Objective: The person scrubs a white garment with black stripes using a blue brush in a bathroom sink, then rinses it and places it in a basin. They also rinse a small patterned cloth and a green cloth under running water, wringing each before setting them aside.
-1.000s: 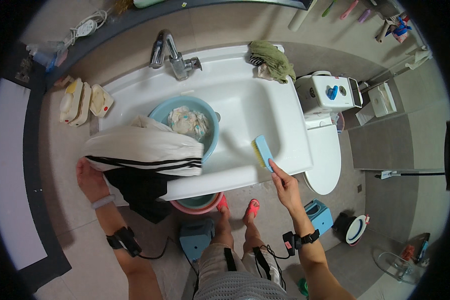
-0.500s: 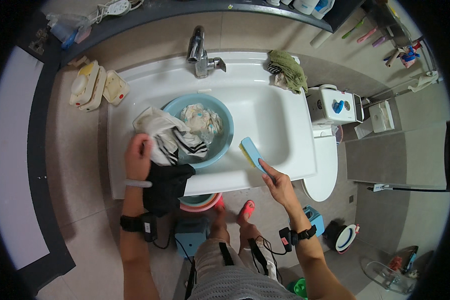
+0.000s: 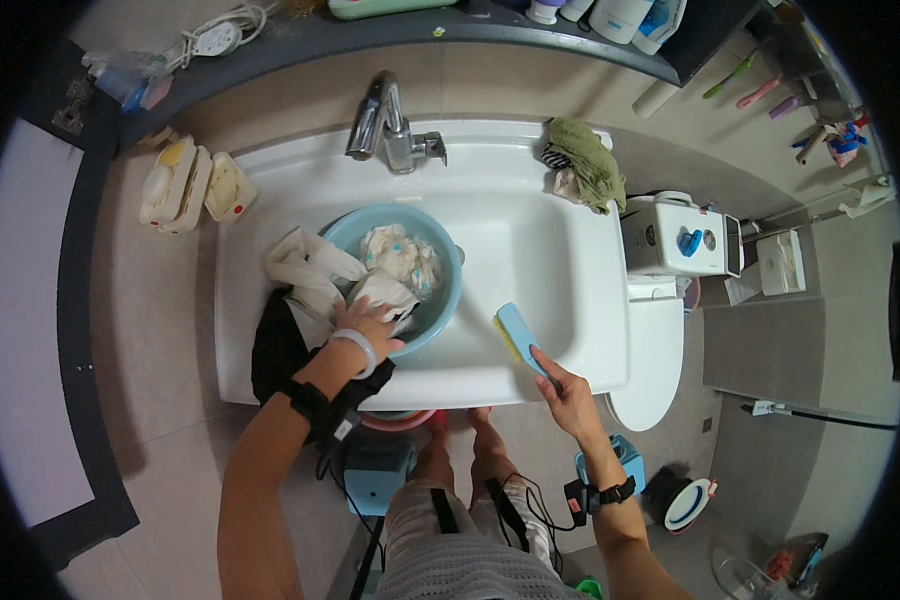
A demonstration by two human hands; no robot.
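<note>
Well left of the left hand and farther from the body, cream-coloured soap boxes. Just left of the same hand, black cloth, draped on the left part of a white sink and showing again to the right of the wrist, at the sink's near edge. Slightly left of the left fingertips and beyond them, white cloth, running over the left rim of a light blue basin.

Resting the left hand palm down at the basin's near-left rim, fingers spread and extended, on the white cloth; with finger undersides hidden, no telling of any fold pinched there. Wearing a pale band round that wrist. Beyond the left fingertips and to their right, inside the basin, a crumpled whitish bundle with blue-green spots. Past the basin, well away from both hands, a chrome faucet.

Right of the left hand and well apart from it, a light blue brush, slanting up and left out of the right hand, with yellow bristles toward the left hand. Gripping the brush by its handle end in the right hand, thumb and forefinger closed along it, other fingers curled; over the near part of the sink, with contact there unclear.

Far beyond the right hand, on the sink's corner, a green cloth. Nearer the body, beside the right wrist, a blue stool. To the right of the right hand, a white toilet.
</note>
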